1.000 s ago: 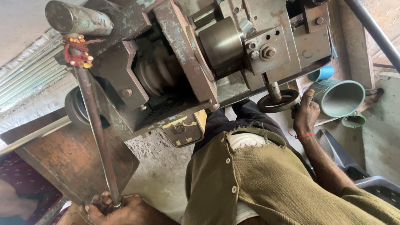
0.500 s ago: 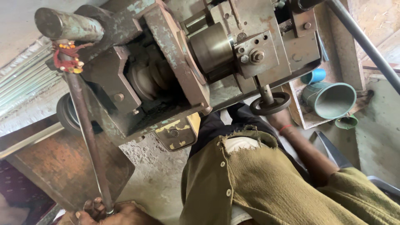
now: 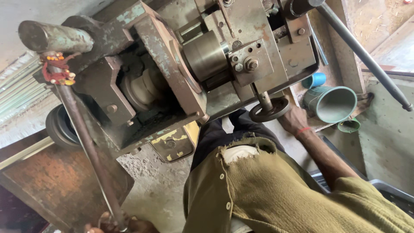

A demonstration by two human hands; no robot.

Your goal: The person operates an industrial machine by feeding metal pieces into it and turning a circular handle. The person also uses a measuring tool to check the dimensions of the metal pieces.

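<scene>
While the head camera looked down over the olive-green shirt, the person's right hand sat at the small dark handwheel under the front of the worn metal machine — touching its rim from below. The fingers were mostly hidden behind the wheel, so whether they were clenched on it or only resting against it could not be told. A red thread circled that wrist. At the bottom edge of the same view, the left hand was wrapped around the lower end of the long rusty lever rod, fingers curled in a grip on it, though only partly in frame. The rod ran up and to the left to a thick grey crossbar, where a red and yellow thread was knotted — just below the bar. Right of the handwheel stood a green cup lying on its side, with a smaller blue cup just above it. A dark slanted bar crossed the upper right corner.
</scene>
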